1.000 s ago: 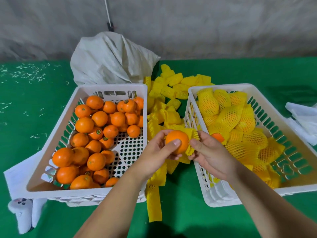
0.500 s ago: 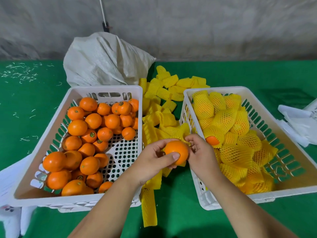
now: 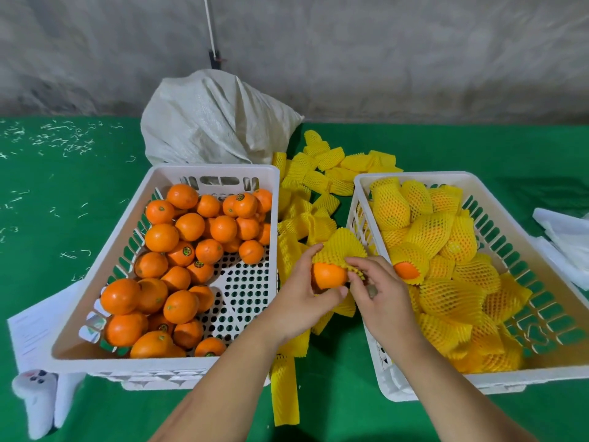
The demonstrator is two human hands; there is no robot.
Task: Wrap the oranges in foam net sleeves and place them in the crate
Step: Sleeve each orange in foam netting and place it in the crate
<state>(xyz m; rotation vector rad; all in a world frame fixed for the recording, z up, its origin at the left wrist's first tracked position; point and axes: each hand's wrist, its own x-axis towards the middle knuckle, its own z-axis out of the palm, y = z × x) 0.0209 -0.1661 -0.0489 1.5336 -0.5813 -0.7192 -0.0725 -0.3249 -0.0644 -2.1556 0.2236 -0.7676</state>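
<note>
Orange (image 3: 328, 275): held above the green worktop (image 3: 79, 186), in the gap between the two white crates, its far half inside a yellow foam net sleeve (image 3: 342, 248).
Left hand (image 3: 302, 301): fingers curled round the orange from the near-left side.
Right hand (image 3: 381, 291): fingers pinching the sleeve's edge at the orange's right side.
Left crate (image 3: 159, 365): left of the orange; holds bare oranges (image 3: 178, 250).
Right crate (image 3: 478, 379): right of the orange; holds wrapped oranges (image 3: 446, 266).
Loose sleeves (image 3: 318, 177): heaped beyond the orange, between the crates.
Grey sack (image 3: 216, 122): beyond the left crate.
</note>
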